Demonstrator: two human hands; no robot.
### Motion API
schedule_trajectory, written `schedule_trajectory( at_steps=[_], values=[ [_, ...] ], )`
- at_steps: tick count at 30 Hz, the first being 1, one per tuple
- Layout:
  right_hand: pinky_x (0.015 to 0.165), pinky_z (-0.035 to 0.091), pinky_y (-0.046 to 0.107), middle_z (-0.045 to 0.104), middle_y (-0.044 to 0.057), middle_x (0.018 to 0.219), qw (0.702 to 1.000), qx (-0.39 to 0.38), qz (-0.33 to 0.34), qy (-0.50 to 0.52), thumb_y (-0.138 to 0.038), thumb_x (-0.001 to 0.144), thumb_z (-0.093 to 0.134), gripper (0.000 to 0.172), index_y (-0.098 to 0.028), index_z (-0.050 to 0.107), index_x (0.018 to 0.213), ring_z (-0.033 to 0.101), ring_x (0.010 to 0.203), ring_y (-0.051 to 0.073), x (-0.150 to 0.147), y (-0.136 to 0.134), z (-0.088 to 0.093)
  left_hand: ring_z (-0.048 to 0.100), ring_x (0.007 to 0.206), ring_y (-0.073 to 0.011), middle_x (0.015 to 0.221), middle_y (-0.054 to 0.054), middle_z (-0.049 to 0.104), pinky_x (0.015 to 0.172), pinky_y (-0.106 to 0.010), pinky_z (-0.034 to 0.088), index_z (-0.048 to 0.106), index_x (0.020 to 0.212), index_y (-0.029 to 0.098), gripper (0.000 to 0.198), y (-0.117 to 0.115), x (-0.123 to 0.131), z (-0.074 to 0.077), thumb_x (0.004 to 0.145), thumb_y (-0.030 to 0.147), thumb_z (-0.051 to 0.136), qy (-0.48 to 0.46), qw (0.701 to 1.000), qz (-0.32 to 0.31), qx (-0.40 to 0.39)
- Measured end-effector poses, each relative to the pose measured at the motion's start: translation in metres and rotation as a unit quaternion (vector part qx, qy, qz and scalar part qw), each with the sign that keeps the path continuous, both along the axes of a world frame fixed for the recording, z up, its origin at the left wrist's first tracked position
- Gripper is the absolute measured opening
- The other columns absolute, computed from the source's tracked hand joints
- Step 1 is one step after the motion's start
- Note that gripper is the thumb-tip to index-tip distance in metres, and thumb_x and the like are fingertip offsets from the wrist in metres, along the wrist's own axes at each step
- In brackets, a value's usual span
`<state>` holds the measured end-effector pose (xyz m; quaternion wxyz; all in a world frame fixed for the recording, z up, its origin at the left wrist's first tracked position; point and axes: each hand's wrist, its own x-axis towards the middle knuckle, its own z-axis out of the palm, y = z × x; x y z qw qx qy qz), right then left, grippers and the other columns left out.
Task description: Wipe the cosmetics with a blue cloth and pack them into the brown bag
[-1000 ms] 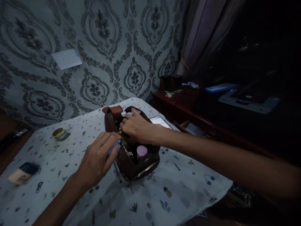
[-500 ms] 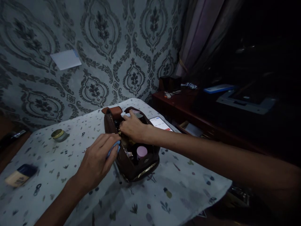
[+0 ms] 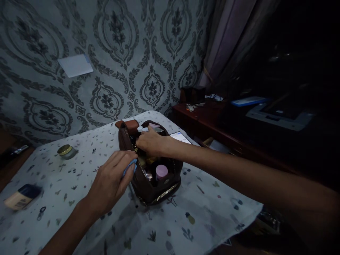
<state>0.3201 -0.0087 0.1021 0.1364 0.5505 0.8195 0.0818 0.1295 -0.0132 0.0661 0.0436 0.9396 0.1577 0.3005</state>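
While two hands [image 3: 111, 179] [image 3: 152, 142] touch one pouch [image 3: 156, 186], one jar [image 3: 66, 151] stands apart.

Bare left hand [image 3: 111, 182] and right hand [image 3: 151, 143], slender fingers [image 3: 120, 157], forearms unclothed to the frame edge.

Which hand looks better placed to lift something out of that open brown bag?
Probably the right hand: it reaches into the open bag, among the bottles. The left hand sits at the rim with something blue under its fingers.

Brown pouch [image 3: 148, 189], pink-capped bottle [image 3: 161, 171], speckled white tablecloth [image 3: 186, 219], grey damask wallpaper [image 3: 119, 63].
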Motion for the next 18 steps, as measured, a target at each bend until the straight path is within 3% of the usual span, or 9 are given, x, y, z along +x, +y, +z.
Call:
schedule_trajectory(
  at_steps=[3, 7, 10, 15, 18],
  values=[
    [0.102, 0.040, 0.045, 0.073, 0.015, 0.112, 0.999, -0.045, -0.005, 0.001, -0.011, 0.084, 0.068, 0.023, -0.011, 0.070, 0.107, 0.065, 0.114, 0.028, 0.000, 0.001, 0.006, 0.062, 0.104, -0.0196, 0.111, -0.008, 0.068, 0.087, -0.032, 0.049, 0.056, 0.116, 0.019, 0.021, 0.001, 0.000, -0.001, 0.101, 0.017, 0.043, -0.001, 1.000, 0.002, 0.002],
    [0.101, 0.040, 0.043, 0.073, 0.015, 0.114, 0.996, -0.092, -0.004, 0.000, -0.028, 0.078, 0.080, 0.043, -0.009, 0.068, 0.115, 0.065, 0.113, 0.030, 0.001, 0.001, 0.013, 0.061, 0.106, -0.0191, 0.112, -0.009, 0.067, 0.089, -0.031, 0.048, 0.056, 0.117, 0.018, 0.020, 0.002, 0.000, -0.003, 0.101, 0.017, 0.043, 0.001, 1.000, -0.001, -0.006],
    [0.099, 0.041, 0.044, 0.072, 0.016, 0.117, 0.996, -0.089, -0.005, -0.001, -0.031, 0.078, 0.080, 0.048, -0.011, 0.067, 0.120, 0.065, 0.113, 0.031, 0.001, 0.000, 0.012, 0.061, 0.105, -0.0184, 0.112, -0.009, 0.067, 0.090, -0.030, 0.047, 0.056, 0.116, 0.017, 0.020, 0.002, 0.000, -0.003, 0.101, 0.017, 0.043, -0.001, 1.000, -0.005, -0.003],
    [0.096, 0.043, 0.044, 0.072, 0.015, 0.114, 0.996, -0.089, -0.003, 0.011, -0.033, 0.073, 0.084, 0.050, -0.011, 0.070, 0.116, 0.066, 0.111, 0.032, 0.003, 0.001, 0.009, 0.060, 0.104, -0.0185, 0.111, -0.009, 0.066, 0.089, -0.029, 0.047, 0.056, 0.116, 0.017, 0.020, 0.002, 0.000, -0.002, 0.101, 0.017, 0.042, 0.001, 1.000, -0.005, -0.001],
    [0.095, 0.044, 0.043, 0.074, 0.014, 0.106, 0.996, -0.087, -0.002, 0.031, -0.033, 0.078, 0.080, 0.041, -0.010, 0.072, 0.111, 0.068, 0.106, 0.031, 0.004, 0.000, 0.010, 0.060, 0.105, -0.0184, 0.112, -0.008, 0.066, 0.089, -0.029, 0.047, 0.055, 0.118, 0.018, 0.021, 0.002, 0.000, -0.002, 0.101, 0.017, 0.043, 0.003, 1.000, -0.008, -0.004]
  ],
)
